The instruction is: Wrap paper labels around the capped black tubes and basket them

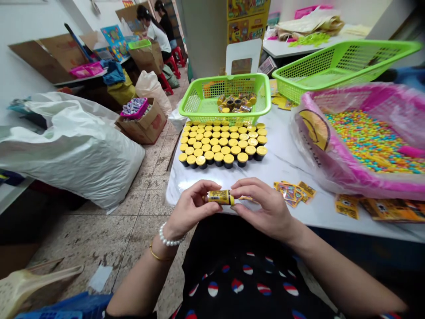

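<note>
My left hand point(191, 208) and my right hand point(265, 208) together pinch a small black tube with a yellow label point(221, 197), held sideways at the table's front edge. Both hands are closed on it, one at each end. Just beyond stand several rows of black tubes with yellow caps point(222, 142) on the white marble table point(285, 159). Loose yellow stickers point(294, 191) lie right of my right hand.
A small green basket point(199, 95) behind the rows holds several labelled tubes. A pink tray lined with plastic point(332, 170) holds coloured candy beads. A larger green basket point(341, 62) sits behind it. White sacks point(73, 146) and cardboard boxes point(144, 124) fill the floor left. Two people sit far back.
</note>
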Motion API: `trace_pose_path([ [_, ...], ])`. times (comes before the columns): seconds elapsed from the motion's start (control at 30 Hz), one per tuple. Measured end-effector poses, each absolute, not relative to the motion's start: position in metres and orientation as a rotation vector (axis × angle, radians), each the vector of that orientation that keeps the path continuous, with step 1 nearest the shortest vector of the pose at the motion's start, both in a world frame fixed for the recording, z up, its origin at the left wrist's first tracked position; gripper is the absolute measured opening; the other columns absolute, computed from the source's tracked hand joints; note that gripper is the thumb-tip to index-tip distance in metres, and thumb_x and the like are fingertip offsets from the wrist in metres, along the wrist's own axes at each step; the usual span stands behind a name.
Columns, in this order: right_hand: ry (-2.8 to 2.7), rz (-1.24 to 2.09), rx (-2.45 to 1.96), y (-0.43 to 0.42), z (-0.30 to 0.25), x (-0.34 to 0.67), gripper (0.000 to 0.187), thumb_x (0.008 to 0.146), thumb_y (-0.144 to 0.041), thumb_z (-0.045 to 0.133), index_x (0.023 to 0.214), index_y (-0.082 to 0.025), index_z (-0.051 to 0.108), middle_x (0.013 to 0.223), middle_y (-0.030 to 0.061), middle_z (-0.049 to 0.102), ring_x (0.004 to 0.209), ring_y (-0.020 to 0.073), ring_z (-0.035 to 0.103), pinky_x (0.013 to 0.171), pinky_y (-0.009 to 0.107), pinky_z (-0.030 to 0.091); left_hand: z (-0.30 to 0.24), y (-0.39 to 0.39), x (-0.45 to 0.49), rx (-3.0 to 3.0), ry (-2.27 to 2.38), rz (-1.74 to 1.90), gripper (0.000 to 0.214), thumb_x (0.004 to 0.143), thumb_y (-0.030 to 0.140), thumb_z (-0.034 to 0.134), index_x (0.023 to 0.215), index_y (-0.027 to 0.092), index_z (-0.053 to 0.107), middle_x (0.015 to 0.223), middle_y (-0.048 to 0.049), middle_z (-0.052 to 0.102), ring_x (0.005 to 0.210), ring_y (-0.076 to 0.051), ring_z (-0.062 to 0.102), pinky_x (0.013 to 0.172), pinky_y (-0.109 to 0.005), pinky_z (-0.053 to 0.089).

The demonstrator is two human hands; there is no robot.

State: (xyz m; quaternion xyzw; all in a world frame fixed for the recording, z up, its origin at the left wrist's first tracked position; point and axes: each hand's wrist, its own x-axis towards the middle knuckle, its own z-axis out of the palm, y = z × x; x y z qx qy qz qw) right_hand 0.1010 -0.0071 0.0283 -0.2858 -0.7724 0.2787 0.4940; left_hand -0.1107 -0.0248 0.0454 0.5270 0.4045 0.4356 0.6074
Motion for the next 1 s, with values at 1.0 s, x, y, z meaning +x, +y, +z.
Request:
trace_pose_path([
  [1.0, -1.424, 1.671, -0.881, 0.019, 0.044, 0.094, 0.023, 0.074, -0.032, 0.082, 0.084, -0.017, 0.069, 0.07, -0.0014, 0.068, 0.06, 0.0109, 0.064, 0.057, 0.024, 0.055, 0.022, -0.018, -0.084, 0.812, 0.863, 1.039, 0.033, 0.08, 0.04, 0.077, 0.095, 0.013, 0.065, 0.069, -0.0028, 0.068, 0.057, -0.01, 0.061, 0.051, -0.019, 0.045],
])
